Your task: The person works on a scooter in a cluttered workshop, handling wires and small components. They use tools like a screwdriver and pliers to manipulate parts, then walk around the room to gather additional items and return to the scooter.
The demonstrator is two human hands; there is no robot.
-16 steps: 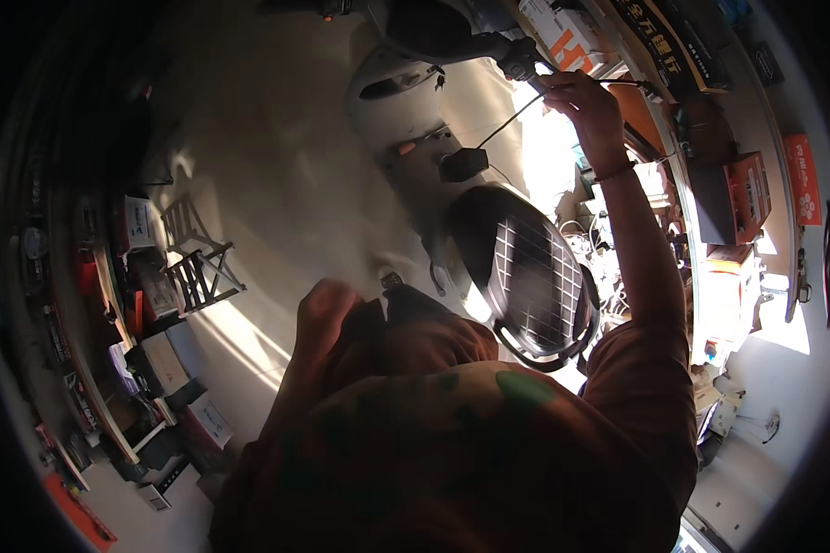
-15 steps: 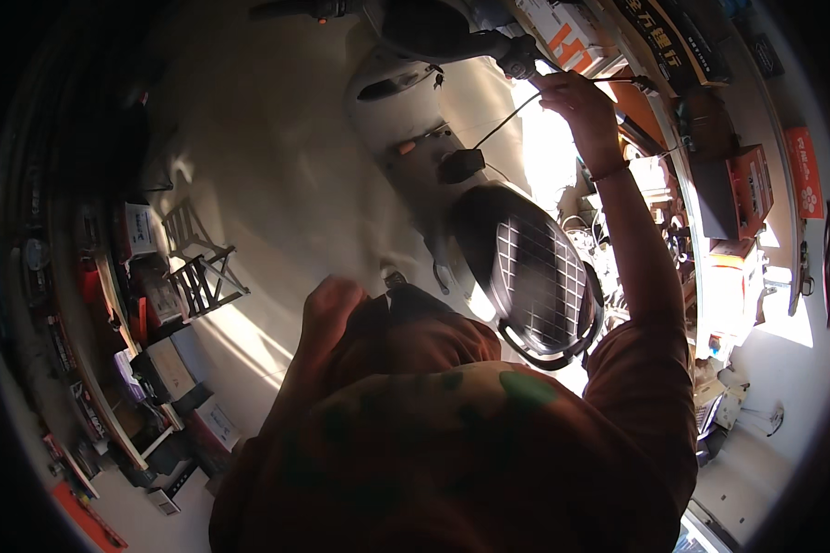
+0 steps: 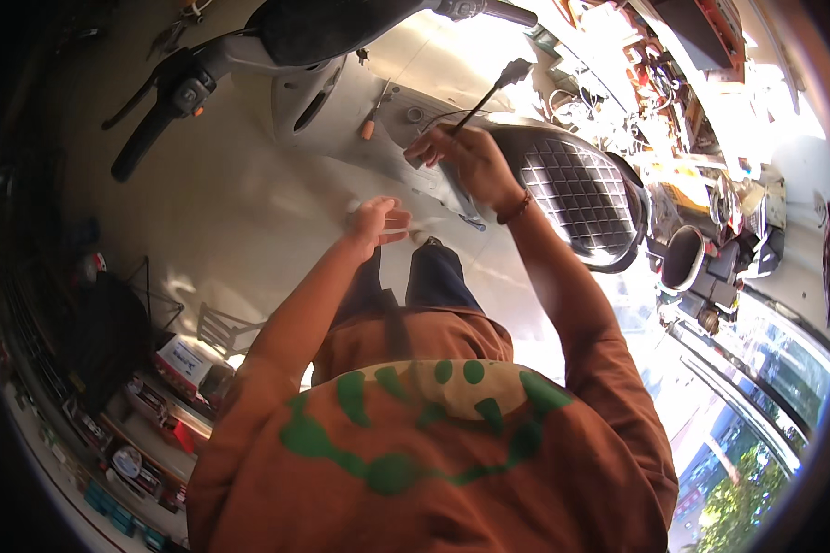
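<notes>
My right hand (image 3: pixel 470 161) is closed around a black cable (image 3: pixel 479 105), with a small dark piece between its fingertips. From that hand the cable slants up to a dark plug-like end (image 3: pixel 515 72) over the scooter's footboard side. Lower and to the left, my left hand (image 3: pixel 379 224) hangs free, fingers apart, with nothing visible in it. Both hands are in front of a light grey electric scooter (image 3: pixel 295 106). On its floor section lies a screwdriver with an orange handle (image 3: pixel 369 127). The black quilted seat (image 3: pixel 581 189) is right of my right hand.
The scooter's handlebar (image 3: pixel 157 120) reaches across the upper left. A folding stool (image 3: pixel 226 329) and boxed goods (image 3: pixel 183 364) line the left. Tangled wires and parts (image 3: pixel 618 88) crowd the upper right, with a round dark stool-like seat (image 3: pixel 682 256) below them.
My right hand has come away from the handlebar grip, down and left, with the cable. My left hand has risen. The view has turned, bringing the scooter's handlebar more into sight.
</notes>
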